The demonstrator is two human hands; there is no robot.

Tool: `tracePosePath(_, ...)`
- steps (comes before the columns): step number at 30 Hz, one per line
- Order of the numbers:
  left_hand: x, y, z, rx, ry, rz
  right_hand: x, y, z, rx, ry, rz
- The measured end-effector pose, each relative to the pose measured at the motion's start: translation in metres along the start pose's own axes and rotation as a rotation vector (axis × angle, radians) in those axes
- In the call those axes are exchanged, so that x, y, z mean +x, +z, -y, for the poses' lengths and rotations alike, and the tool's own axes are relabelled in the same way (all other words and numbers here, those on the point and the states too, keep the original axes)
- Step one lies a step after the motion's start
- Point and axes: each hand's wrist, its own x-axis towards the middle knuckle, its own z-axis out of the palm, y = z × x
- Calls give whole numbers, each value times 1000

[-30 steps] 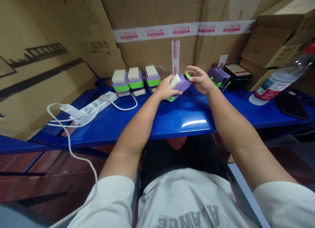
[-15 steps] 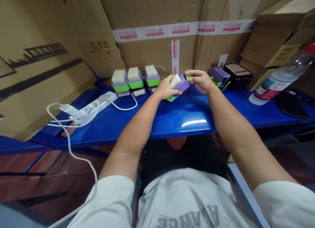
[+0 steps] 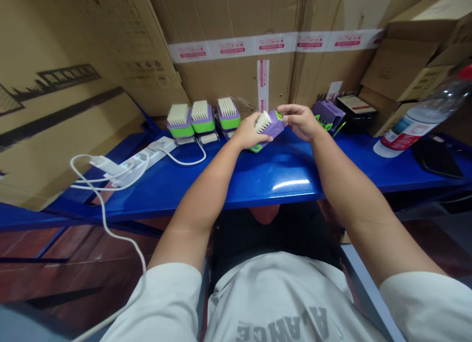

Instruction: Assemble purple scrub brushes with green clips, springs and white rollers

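My left hand [image 3: 248, 133] is wrapped round a purple block [image 3: 275, 127] with cream-coloured rods, tilted above the blue table. At the block's right end sits a small green piece [image 3: 279, 115]. The fingers of my right hand [image 3: 300, 121] are bent against that end, and whether they pinch the green piece is too small to tell. A green part [image 3: 255, 148] shows below my left hand. To the left stand three purple and green blocks [image 3: 182, 130] with cream rods on top. Right of my right hand is a purple holder [image 3: 328, 113] with green pieces.
A white power strip [image 3: 147, 157] with looping white cables lies on the blue table [image 3: 258, 179] at the left. Cardboard boxes [image 3: 228, 76] stand behind. At the right are a black box [image 3: 356, 113], a bottle [image 3: 409, 128] and a dark phone-like object [image 3: 437, 157].
My right fingers have shifted slightly at the block's end, and more of the green piece now shows there. My left hand has hardly moved.
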Motion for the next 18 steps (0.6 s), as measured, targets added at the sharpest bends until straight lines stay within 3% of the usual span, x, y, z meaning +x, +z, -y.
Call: tracePosePath(18,0,0,-1,-2,-8,2,1,-1,-2,-18,6,7)
